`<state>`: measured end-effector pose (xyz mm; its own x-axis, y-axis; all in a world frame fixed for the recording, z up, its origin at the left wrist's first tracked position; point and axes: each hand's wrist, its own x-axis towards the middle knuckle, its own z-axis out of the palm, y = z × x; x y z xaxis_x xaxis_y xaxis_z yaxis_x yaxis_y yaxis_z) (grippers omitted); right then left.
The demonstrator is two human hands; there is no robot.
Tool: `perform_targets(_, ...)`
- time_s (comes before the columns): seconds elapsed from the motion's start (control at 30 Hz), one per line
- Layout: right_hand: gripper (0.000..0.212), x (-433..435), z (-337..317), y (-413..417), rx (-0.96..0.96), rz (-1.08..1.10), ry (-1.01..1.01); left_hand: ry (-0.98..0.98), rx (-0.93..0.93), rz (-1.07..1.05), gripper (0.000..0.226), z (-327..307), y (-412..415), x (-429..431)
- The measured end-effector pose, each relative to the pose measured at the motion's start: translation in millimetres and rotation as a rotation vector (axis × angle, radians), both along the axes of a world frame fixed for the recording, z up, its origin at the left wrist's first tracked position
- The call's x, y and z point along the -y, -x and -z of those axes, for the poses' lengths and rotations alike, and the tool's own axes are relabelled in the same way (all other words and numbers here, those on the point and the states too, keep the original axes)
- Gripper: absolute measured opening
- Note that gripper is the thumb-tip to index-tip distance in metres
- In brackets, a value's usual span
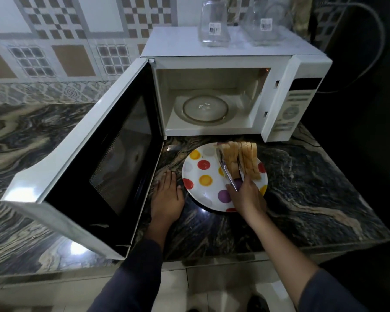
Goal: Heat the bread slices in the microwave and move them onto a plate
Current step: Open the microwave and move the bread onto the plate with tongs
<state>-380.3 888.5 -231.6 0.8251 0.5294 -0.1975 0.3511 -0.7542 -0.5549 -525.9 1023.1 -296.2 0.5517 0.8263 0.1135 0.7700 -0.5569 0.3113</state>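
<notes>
Several bread slices (241, 158), soft and light, standing on the spotty plate (200, 174) mid-table (302, 176), just before the open microwave (212, 61). Tongs (226, 172) around some, held in the curled right grip (248, 197). Left grip (167, 194) flat on the table, holding nothing. Best squeezed gently mid-slice; easily squashed.

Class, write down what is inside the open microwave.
Only the round glass turntable sits inside the microwave. The bread is outside, on the plate. Whatever lies under the turntable is covered.

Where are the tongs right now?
Centre of the head view: the right hand holds the tongs around some bread slices on the spotted plate, before the open microwave.
</notes>
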Motion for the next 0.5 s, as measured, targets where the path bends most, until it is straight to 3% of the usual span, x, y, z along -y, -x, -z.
perform_targets(0.33,0.07,55.9,12.3,26.7,0.083,-0.048,-0.065,0.079,0.072,0.006,0.065,-4.3,0.3,-0.7)
perform_targets(0.4,0.071,73.0,16.0,37.4,0.097,-0.035,-0.143,0.138,0.206,-0.042,0.053,-5.3,-0.2,-1.3)
perform_targets(0.5,0.071,78.6,13.9,45.4,0.108,-0.047,-0.307,0.242,0.665,-0.227,0.034,-20.4,-9.2,13.8)
